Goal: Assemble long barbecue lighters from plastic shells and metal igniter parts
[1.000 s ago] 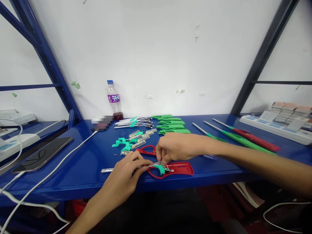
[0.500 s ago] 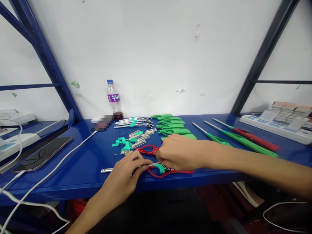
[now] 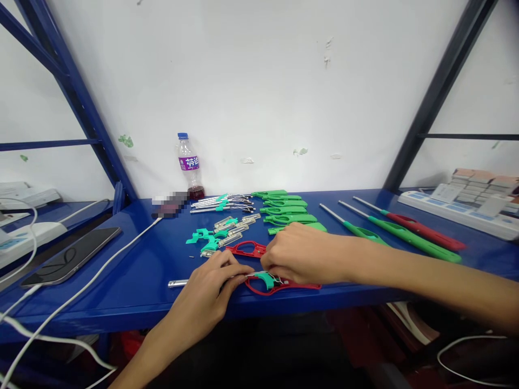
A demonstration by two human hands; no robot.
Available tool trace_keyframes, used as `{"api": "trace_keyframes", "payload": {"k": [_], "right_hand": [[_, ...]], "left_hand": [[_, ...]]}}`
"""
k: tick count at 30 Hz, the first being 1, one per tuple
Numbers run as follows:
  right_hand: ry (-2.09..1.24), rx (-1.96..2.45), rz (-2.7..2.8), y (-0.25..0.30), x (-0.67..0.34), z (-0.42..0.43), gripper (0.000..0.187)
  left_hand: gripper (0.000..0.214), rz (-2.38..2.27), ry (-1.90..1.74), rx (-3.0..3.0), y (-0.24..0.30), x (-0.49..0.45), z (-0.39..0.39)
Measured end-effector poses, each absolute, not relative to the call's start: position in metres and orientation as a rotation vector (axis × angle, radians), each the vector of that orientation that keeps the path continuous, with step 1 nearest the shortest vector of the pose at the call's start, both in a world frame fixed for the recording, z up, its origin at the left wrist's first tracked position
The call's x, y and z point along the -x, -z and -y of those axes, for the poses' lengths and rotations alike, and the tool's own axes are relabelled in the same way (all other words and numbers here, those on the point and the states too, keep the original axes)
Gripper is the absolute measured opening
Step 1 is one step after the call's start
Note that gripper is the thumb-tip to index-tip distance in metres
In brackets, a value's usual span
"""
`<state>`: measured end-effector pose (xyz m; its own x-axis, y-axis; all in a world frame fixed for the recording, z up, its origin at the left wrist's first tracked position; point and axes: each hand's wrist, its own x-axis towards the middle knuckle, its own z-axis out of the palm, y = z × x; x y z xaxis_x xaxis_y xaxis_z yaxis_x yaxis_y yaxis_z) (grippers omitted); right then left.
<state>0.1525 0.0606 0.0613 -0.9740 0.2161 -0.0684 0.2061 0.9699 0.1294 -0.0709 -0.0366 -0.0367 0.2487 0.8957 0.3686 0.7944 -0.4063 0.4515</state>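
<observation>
Near the table's front edge lies a red lighter shell half (image 3: 259, 292) with a teal trigger (image 3: 266, 279) and thin white wires in it. A silver metal tube (image 3: 177, 283) sticks out leftward from under my left hand (image 3: 213, 278), whose thumb and forefinger pinch together at the tube end of the shell. My right hand (image 3: 298, 254) bends over the shell's handle, fingers closed by the wires; what its fingertips grip is hidden. Just behind lies another red shell half (image 3: 247, 248), partly covered by my right hand.
Behind lie green shell halves (image 3: 286, 210), metal tubes with wires (image 3: 221, 203), clear fuel tanks (image 3: 237, 229) and teal triggers (image 3: 208, 237). Long lighters (image 3: 405, 232) rest at right. A bottle (image 3: 190, 167), a phone (image 3: 73, 256) and a white cable (image 3: 105, 265) are at left.
My right hand has shifted very slightly right, showing a little more of the rear red shell half. My left hand keeps its place.
</observation>
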Motion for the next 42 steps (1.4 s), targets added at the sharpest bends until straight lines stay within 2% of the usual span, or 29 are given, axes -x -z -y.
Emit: {"api": "trace_keyframes", "payload": {"k": [14,20,25,30,42], "right_hand": [[-0.054,-0.335,-3.031,-0.054,-0.161,-0.062,0.023],[-0.219,-0.335,-2.983,-0.052,-0.163,-0.055,0.018],[-0.303,-0.337,-3.023,-0.045,-0.165,-0.050,0.024],[-0.270,-0.308,-3.032,-0.041,-0.166,-0.051,0.019],[-0.249,-0.360,-3.046,-0.037,-0.170,-0.051,0.021]], "left_hand": [[0.027,-1.625,-0.825,-2.316,0.034,0.070,0.038],[0.029,-1.615,-0.851,-2.343,0.035,0.070,0.038],[0.030,-1.592,-0.855,-2.361,0.034,0.070,0.039],[0.030,-1.605,-0.842,-2.367,0.035,0.071,0.038],[0.033,-1.526,-0.798,-2.450,0.034,0.070,0.039]]}}
